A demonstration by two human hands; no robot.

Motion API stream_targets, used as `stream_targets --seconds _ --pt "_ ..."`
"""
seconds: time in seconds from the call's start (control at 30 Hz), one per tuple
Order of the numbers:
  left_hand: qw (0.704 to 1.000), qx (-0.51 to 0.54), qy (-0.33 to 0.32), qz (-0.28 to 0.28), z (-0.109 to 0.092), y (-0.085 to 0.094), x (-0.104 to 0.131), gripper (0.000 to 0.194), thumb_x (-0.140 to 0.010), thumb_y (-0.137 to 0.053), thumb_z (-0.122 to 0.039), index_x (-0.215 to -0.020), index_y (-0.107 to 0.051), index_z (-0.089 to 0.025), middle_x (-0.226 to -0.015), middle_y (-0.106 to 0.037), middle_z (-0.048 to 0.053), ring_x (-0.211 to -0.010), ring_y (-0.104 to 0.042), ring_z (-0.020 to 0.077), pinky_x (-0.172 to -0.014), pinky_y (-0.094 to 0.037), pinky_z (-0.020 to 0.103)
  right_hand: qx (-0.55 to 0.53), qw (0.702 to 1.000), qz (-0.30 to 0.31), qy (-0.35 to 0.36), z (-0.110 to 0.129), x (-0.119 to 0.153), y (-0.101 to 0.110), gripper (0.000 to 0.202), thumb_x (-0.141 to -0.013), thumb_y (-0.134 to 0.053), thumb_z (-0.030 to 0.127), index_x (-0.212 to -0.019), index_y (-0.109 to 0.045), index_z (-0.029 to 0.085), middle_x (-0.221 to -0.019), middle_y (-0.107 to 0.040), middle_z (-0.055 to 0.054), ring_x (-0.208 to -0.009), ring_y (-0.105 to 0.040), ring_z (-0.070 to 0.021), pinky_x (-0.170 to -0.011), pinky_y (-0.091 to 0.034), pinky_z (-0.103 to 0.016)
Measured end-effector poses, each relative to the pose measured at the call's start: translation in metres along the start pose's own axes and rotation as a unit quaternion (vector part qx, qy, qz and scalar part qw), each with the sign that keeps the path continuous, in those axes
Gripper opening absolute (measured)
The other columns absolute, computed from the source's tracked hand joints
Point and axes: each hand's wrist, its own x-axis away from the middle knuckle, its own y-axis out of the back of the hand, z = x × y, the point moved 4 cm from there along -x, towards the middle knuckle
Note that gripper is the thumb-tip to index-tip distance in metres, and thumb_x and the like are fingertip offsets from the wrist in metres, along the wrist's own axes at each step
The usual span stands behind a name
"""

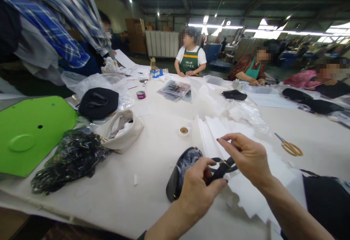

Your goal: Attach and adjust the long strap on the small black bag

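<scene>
A small black bag (172,183) with clear plastic in its opening lies on the table in front of me. Its black strap (222,170), with a small gold-coloured buckle, is raised above the bag's right side. My left hand (199,185) is closed around the strap between thumb and fingers. At the strap's other end, my right hand (250,156) has its thumb and fingers bent together on it; part of that grip is hidden. White paper sheets (246,189) lie beneath and beyond my right hand.
Yellow-handled scissors (292,148) lie at the right, near another black bag (325,200). A tape roll (184,131) sits ahead. To the left are a cream pouch (124,138), black plastic (73,156) and a green board (32,130). Several people work around the table.
</scene>
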Motion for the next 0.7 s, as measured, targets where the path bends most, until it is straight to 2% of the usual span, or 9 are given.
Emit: stream_targets --seconds 0.13,0.27,0.37,0.43,0.53,0.7 --pt "0.980 -0.154 -0.113 -0.051 -0.005 -0.003 0.001 0.009 -0.070 -0.062 -0.018 -0.079 -0.063 -0.018 -0.070 -0.057 0.001 -0.061 -0.052 0.0136 -0.057 -0.039 0.025 0.025 0.999 -0.001 0.030 0.007 0.005 -0.006 0.019 -0.078 -0.057 0.035 -0.070 -0.060 0.018 -0.041 -0.039 0.009 -0.037 -0.034 -0.0059 -0.038 -0.030 -0.017" --pt "0.960 -0.232 -0.142 -0.071 0.006 0.000 0.006 0.004 -0.070 -0.058 -0.018 -0.069 -0.061 -0.018 -0.060 -0.059 0.000 -0.052 -0.053 0.0129 -0.049 -0.038 0.024 0.056 0.997 -0.019 0.053 0.005 0.006 -0.007 0.019 -0.079 -0.055 0.033 -0.068 -0.060 0.018 -0.039 -0.037 0.009 -0.035 -0.031 -0.0053 -0.037 -0.030 -0.017" --pt "0.941 -0.279 -0.169 -0.091 0.017 0.006 0.015 0.004 -0.067 -0.056 -0.016 -0.064 -0.059 -0.017 -0.055 -0.060 0.001 -0.049 -0.055 0.0141 -0.048 -0.037 0.025 0.077 0.995 -0.054 0.024 -0.009 0.001 -0.002 0.021 -0.077 -0.057 0.036 -0.068 -0.061 0.018 -0.040 -0.036 0.009 -0.036 -0.032 -0.0054 -0.038 -0.030 -0.018" --pt "0.945 -0.280 -0.149 -0.086 0.029 0.011 0.021 0.003 -0.064 -0.057 -0.015 -0.063 -0.058 -0.017 -0.053 -0.059 0.001 -0.047 -0.054 0.0138 -0.047 -0.037 0.024 0.084 0.994 -0.075 -0.006 -0.021 -0.005 0.003 0.023 -0.075 -0.058 0.039 -0.067 -0.061 0.017 -0.040 -0.036 0.009 -0.037 -0.033 -0.0059 -0.039 -0.030 -0.019" --pt "0.960 -0.265 -0.079 -0.052 0.051 0.018 0.028 0.000 -0.064 -0.059 -0.017 -0.064 -0.059 -0.017 -0.052 -0.058 0.000 -0.046 -0.052 0.0131 -0.046 -0.038 0.024 0.095 0.992 -0.083 -0.032 -0.040 -0.013 0.008 0.028 -0.073 -0.057 0.044 -0.066 -0.061 0.017 -0.039 -0.036 0.009 -0.037 -0.034 -0.0067 -0.041 -0.030 -0.020" --pt "0.962 -0.270 -0.031 -0.041 0.078 0.026 0.034 0.004 -0.060 -0.064 -0.017 -0.063 -0.062 -0.018 -0.059 -0.060 0.002 -0.060 -0.054 0.0175 -0.053 -0.043 0.026 0.154 0.984 -0.081 -0.044 -0.067 -0.020 0.010 0.035 -0.075 -0.050 0.049 -0.065 -0.060 0.017 -0.039 -0.042 0.006 -0.038 -0.040 -0.0091 -0.045 -0.034 -0.022"
